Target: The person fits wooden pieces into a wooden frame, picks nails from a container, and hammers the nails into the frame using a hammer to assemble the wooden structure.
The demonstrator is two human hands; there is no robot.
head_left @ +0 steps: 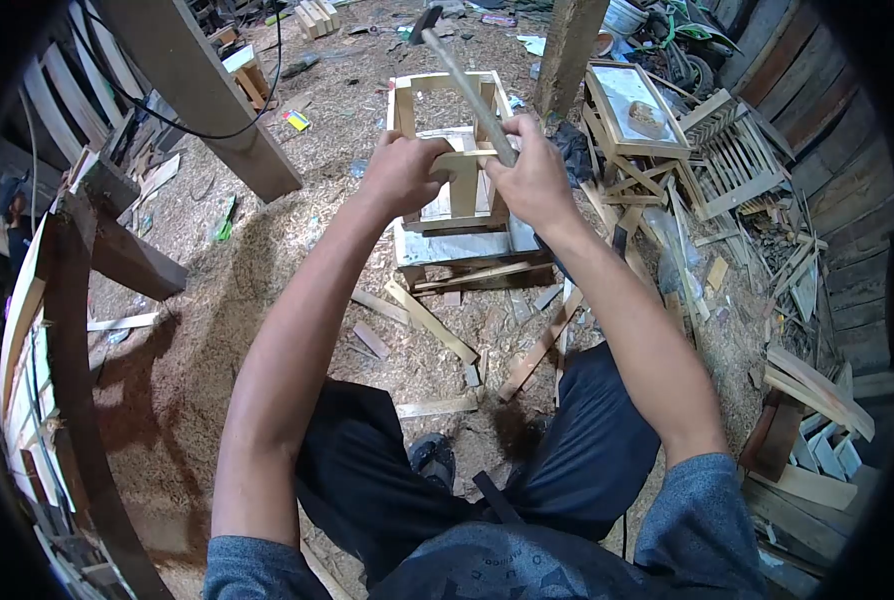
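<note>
My left hand (404,176) is closed on the left end of a short pale wooden slat (459,160), which runs across between my hands. My right hand (533,178) grips a hammer (464,84) near the lower end of its wooden handle, and its fingers are also at the slat's right end. The hammer's dark head points up and away. Just beyond and below my hands stands a pale wooden frame (404,110), like a small chair or stool. It rests on a low worktop (452,246) with a whitish surface. My hands hide part of the frame.
Wood offcuts (432,322) and shavings lie on the floor before my feet. A timber post (202,95) rises at left, another post (569,55) behind the frame. At right are a small table (622,90), a slatted wooden piece (737,160) and stacked boards (817,390).
</note>
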